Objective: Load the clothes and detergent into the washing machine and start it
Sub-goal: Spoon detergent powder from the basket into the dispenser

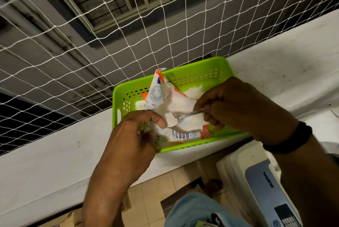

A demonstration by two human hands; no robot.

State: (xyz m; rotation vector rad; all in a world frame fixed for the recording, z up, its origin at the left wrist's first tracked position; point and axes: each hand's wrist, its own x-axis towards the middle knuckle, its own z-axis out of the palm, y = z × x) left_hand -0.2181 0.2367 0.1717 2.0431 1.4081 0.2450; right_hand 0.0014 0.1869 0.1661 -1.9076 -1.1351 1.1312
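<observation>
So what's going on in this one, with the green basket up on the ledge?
A person is scooping washing powder. The left hand pinches open the edge of a white and orange detergent packet, which lies in a green plastic basket on a white ledge. The right hand, with a black wristband, holds a metal spoon with its bowl in the powder. The white and blue washing machine stands below, at lower right.

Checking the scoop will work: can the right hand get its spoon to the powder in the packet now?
Likely yes: the left hand pinches the detergent packet open, and the spoon in the right hand sits in its mouth, nothing between.
</observation>
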